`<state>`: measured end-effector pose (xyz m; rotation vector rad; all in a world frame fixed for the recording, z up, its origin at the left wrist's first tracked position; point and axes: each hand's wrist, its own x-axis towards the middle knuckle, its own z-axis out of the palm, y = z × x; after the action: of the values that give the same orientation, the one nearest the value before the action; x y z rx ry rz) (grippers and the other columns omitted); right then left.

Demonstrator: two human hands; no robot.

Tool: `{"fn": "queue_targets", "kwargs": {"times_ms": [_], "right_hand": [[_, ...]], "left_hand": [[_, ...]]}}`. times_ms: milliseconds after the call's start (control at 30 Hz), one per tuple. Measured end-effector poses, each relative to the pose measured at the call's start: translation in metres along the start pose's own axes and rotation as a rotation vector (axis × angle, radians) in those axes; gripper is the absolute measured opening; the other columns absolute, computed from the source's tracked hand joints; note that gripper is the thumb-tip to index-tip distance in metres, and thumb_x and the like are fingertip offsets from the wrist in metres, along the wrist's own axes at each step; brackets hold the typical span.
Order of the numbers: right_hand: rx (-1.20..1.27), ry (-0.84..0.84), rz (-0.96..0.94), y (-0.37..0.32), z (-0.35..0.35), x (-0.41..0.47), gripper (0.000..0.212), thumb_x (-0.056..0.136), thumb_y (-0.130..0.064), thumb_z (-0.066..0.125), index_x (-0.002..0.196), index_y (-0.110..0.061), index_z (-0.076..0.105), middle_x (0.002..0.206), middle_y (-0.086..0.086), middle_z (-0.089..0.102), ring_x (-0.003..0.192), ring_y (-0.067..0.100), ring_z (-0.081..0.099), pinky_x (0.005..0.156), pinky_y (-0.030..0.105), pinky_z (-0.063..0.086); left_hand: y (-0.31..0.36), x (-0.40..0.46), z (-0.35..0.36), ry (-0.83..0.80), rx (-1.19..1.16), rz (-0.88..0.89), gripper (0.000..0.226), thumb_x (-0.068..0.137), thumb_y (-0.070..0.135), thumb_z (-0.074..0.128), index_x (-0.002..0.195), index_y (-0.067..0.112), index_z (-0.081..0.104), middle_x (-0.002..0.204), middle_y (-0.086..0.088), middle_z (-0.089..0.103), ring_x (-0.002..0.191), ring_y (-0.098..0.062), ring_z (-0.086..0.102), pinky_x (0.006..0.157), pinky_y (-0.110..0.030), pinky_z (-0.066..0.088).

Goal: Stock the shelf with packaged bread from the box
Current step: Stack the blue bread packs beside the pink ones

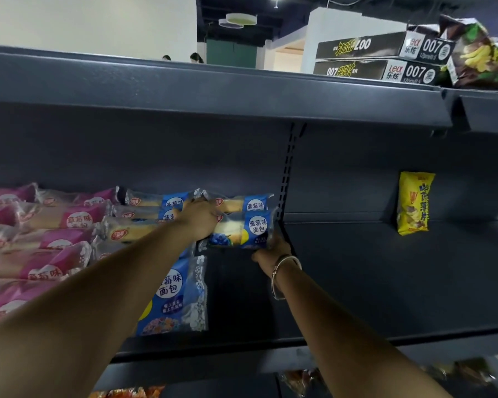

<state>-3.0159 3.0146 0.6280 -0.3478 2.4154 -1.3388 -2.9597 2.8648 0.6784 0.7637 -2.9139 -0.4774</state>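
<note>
Fingers of both hands are closed on one blue blueberry bread pack (246, 229), and this pack is held between them over the shelf (357, 271), at the right end of the bread rows. The left hand (199, 218) grips the left end of the pack from above, its fingers curled over the wrapper. The right hand (270, 249), with a silver bracelet (282, 271) on the wrist, supports the right end from below; its fingertips are hidden under the pack, so I judge them curled around it and cannot see them exactly.

The long axis of the pack runs left to right, parallel to the shelf front, the same way as the blue packs (167, 206) behind it. The pack lies directly in front of these packs and very near the perforated upright post (285, 179) on its right. Below it a bare dark patch of shelf is open, and another blue pack (174, 294) lies nearer the front, turned the other way. To the left the pink strawberry bread packs (49, 225) fill the rows.

I think the next move is short: lower the pack straight down, keeping the axis as it is, and let both hands release together. The box is not in view.
</note>
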Motion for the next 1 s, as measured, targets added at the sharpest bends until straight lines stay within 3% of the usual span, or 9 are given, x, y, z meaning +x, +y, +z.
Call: {"fn": "queue_targets", "kwargs": {"times_ms": [133,267,433,600,800,900,1000], "right_hand": [[0.044,0.029,0.039,0.003,-0.004,-0.014,0.074,0.086,0.002,0.050,0.148,-0.023,0.017,0.145,0.014,0.027,0.128,0.035,0.040,0.103,0.038,0.039],[0.054,0.047,0.035,0.003,-0.004,-0.028,0.072,0.083,-0.001,0.052,0.145,-0.025,0.023,0.143,0.012,0.038,0.127,0.032,0.043,0.105,0.040,0.040],[0.084,0.027,-0.008,0.002,0.001,-0.060,0.086,0.079,0.002,0.051,0.146,-0.036,0.013,0.140,0.012,0.040,0.120,0.033,0.049,0.093,0.037,0.049],[0.064,0.071,0.044,0.009,0.012,-0.089,0.073,0.074,-0.006,0.054,0.142,-0.021,0.030,0.134,0.019,0.047,0.119,0.036,0.051,0.100,0.047,0.045],[-0.041,0.077,0.079,0.007,0.023,-0.164,0.078,0.085,-0.007,0.051,0.150,-0.021,0.010,0.151,0.012,0.027,0.134,0.033,0.036,0.109,0.040,0.037],[-0.086,0.165,0.007,0.009,0.030,-0.208,0.063,0.086,-0.005,0.049,0.145,-0.012,0.027,0.143,0.012,0.041,0.128,0.030,0.044,0.104,0.034,0.040],[-0.131,0.250,-0.117,0.019,0.045,-0.248,0.024,0.086,-0.003,0.049,0.105,-0.008,0.062,0.106,0.012,0.064,0.097,0.025,0.058,0.077,0.023,0.042]], "left_hand": [[-0.001,-0.011,-0.002,0.066,-0.056,-0.006,0.054,0.095,0.010,0.034,0.148,0.016,0.023,0.158,-0.006,0.011,0.146,-0.026,0.002,0.116,-0.057,0.007],[-0.003,-0.030,-0.010,0.097,-0.050,0.002,0.057,0.096,0.011,0.032,0.149,0.023,0.015,0.158,-0.001,0.009,0.147,-0.024,-0.002,0.115,-0.055,0.006],[-0.011,-0.060,-0.015,0.121,-0.066,0.032,0.057,0.095,0.011,0.032,0.148,0.025,0.016,0.158,-0.002,0.010,0.147,-0.026,-0.002,0.115,-0.057,0.008],[-0.029,-0.105,-0.025,0.148,-0.116,0.062,0.055,0.097,0.012,0.033,0.149,0.024,0.017,0.159,-0.002,0.008,0.147,-0.023,-0.002,0.117,-0.053,0.005],[-0.071,-0.166,-0.030,0.302,-0.251,0.139,0.054,0.094,0.006,0.037,0.147,0.012,0.026,0.156,-0.009,0.019,0.146,-0.025,0.012,0.119,-0.044,0.011],[-0.088,-0.210,-0.029,0.412,-0.363,0.171,0.051,0.089,-0.002,0.038,0.138,0.008,0.041,0.145,-0.016,0.039,0.135,-0.032,0.036,0.113,-0.037,0.030],[-0.111,-0.255,-0.019,0.575,-0.273,0.201,0.044,0.080,0.011,0.034,0.114,0.003,0.062,0.117,-0.022,0.061,0.110,-0.037,0.055,0.090,-0.037,0.043]]}}
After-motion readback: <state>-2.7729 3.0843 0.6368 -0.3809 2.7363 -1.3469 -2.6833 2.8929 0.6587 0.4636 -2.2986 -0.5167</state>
